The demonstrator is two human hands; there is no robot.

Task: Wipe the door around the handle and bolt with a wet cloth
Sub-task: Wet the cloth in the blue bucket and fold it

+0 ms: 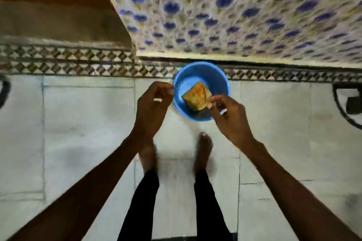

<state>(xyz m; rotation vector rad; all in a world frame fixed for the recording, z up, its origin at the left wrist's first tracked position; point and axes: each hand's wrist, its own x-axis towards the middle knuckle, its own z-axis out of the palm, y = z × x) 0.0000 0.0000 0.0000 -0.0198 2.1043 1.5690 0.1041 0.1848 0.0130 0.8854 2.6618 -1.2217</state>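
Home interior, tiled floor (88, 123), floral curtain (235, 15), bare feet (203, 148)

Tub (222, 82): we saw plain blue.
Cloth (195, 95): we saw yellow-orange.
Curtain (235, 9): white, with blue flowers.
Floor (88, 123): pale tiles, dark diamond border along its far edge.
Trousers (205, 201): black.

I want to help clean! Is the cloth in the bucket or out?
In: the folded orange-yellow cloth lies inside the round blue plastic bucket.
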